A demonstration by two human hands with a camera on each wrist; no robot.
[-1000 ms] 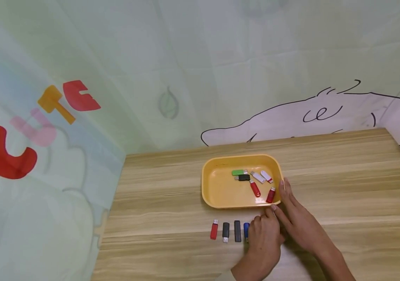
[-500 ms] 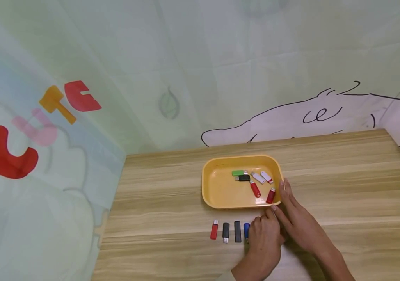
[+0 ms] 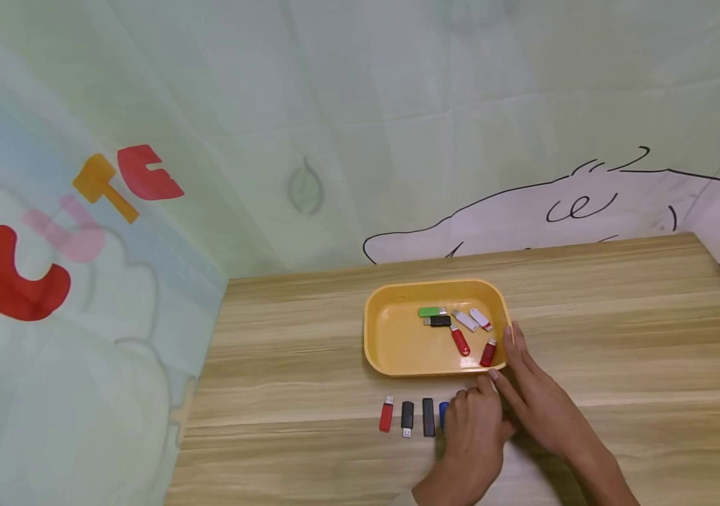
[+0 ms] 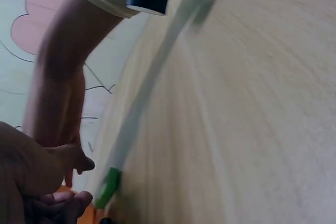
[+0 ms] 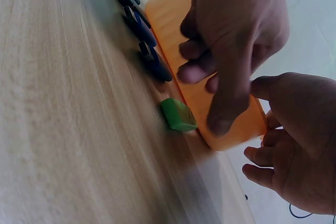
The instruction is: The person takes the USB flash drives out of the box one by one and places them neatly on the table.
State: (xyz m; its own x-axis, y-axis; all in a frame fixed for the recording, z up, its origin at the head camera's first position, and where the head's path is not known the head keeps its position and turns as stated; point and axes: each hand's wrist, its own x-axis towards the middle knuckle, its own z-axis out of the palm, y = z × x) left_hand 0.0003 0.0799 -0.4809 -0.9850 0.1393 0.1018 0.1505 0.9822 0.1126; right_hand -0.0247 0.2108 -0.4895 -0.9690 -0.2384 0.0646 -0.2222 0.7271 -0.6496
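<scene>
So the left hand (image 3: 473, 432) is hanging at about 5 o'clock from the yellow tray (image 3: 397, 344), fingers loosely curled, and as far as I can see it's gripping nothing. The right-wrist view is showing a green USB stick (image 5: 178, 115) sitting on the table (image 3: 284, 379) just beside that thumb, with a gap showing between them. The right hand (image 3: 543, 407) is resting at the tray's 4 o'clock corner, fingers mostly straight, the tips looking to be touching the outer wall, not wrapping round anything. Over at 6 o'clock a row is lying on the table: a red stick (image 3: 386, 416), a dark grey stick (image 3: 407, 416), a black stick (image 3: 428, 417) and a blue stick (image 3: 443, 414) that the left hand is partly covering. Inside the tray, a lime green stick (image 3: 430, 312) is lying near 12 o'clock, and more sticks, black, white and red, are spreading from the middle toward 4 o'clock. Any print on the sticks is coming out too small to read, but the backdrop (image 3: 258, 211) is spelling "CUTE" in big coloured letters (image 3: 84, 242) around 10 o'clock.
</scene>
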